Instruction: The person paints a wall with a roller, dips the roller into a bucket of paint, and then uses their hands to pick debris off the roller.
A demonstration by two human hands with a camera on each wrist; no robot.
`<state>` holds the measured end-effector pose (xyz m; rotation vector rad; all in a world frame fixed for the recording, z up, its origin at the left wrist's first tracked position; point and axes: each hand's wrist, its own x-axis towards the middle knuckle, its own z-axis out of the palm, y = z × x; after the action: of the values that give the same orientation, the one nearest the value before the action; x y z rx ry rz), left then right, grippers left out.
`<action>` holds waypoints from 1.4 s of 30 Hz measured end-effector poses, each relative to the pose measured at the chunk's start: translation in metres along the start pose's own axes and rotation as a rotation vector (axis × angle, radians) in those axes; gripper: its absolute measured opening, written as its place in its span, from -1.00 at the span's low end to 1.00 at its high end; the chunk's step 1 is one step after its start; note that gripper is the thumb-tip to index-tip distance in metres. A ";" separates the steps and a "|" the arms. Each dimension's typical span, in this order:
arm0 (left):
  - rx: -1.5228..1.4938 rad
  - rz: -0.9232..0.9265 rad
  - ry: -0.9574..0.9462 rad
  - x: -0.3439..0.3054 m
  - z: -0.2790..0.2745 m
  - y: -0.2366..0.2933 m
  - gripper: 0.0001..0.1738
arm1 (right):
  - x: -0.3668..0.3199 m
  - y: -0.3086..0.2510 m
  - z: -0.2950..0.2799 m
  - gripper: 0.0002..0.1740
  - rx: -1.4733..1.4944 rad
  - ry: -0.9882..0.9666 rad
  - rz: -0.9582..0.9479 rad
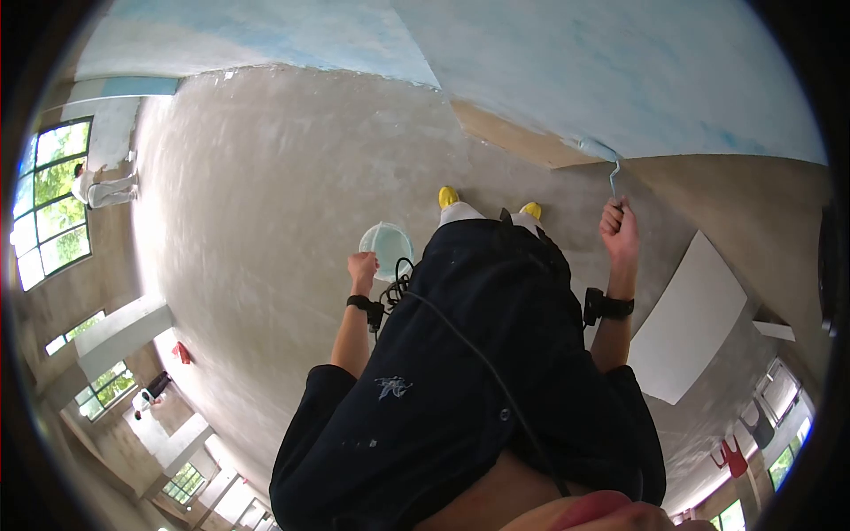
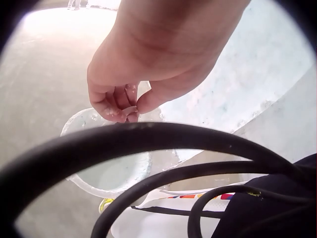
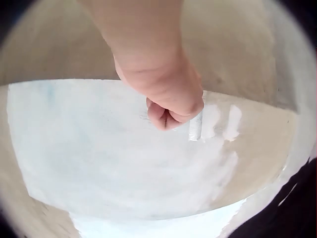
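My left hand (image 1: 361,268) is curled round the thin handle of a pale plastic bucket (image 2: 91,190), which hangs beside my leg. Pale liquid shows inside it, and dark cable loops cross in front of it in the left wrist view. Out to the right, my right hand (image 1: 620,228) grips a small paint roller (image 1: 614,180) by its handle. Its roller head (image 3: 195,130) lies against the wall panel (image 3: 124,163), at the border between white-blue paint and bare tan surface. The fist hides the roller's grip in the right wrist view.
A large white board (image 1: 695,319) lies on the concrete floor (image 1: 266,177) to the right. Painted wall (image 1: 620,71) runs along the front. A coiled cable (image 1: 396,288) hangs near my left wrist. Another person (image 1: 106,188) stands far left by the windows.
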<state>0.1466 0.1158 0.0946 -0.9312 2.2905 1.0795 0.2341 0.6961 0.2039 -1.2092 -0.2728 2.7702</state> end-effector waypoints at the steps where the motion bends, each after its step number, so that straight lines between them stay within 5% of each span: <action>1: 0.003 0.004 -0.005 0.001 0.000 0.003 -0.80 | 0.000 0.004 -0.003 -0.68 0.003 0.001 -0.006; 4: 0.018 -0.001 0.003 0.002 0.002 0.008 -0.80 | 0.011 0.023 -0.027 -0.67 -0.433 0.095 -0.076; 6: 0.006 0.036 -0.029 0.003 0.000 0.007 -0.81 | 0.020 0.034 -0.047 -0.66 -1.187 0.236 -0.336; 7: 0.004 0.038 -0.031 0.002 0.000 0.010 -0.81 | 0.027 0.039 -0.054 -0.66 -1.188 0.236 -0.339; 9: 0.051 0.036 -0.039 0.002 0.000 0.013 -0.81 | 0.033 0.047 -0.056 -0.69 -1.948 0.342 -0.971; 15: -0.005 0.030 -0.052 0.000 0.005 0.015 -0.78 | 0.046 0.059 -0.031 -0.75 -2.312 0.541 -0.831; 27: 0.028 0.008 -0.056 0.005 0.001 0.005 -0.78 | 0.110 0.049 -0.021 -0.75 -2.447 0.362 -1.001; 33: -0.031 -0.017 -0.022 0.011 -0.001 -0.019 -0.79 | 0.037 0.020 -0.014 -0.74 -2.287 0.496 -0.966; 42: -0.069 -0.052 -0.017 0.003 -0.005 -0.020 -0.83 | 0.119 0.055 -0.026 -0.72 -2.342 0.378 -0.934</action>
<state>0.1588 0.1010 0.0859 -0.9981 2.2153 1.1464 0.1714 0.6653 0.0900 -0.8196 -3.0160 0.3517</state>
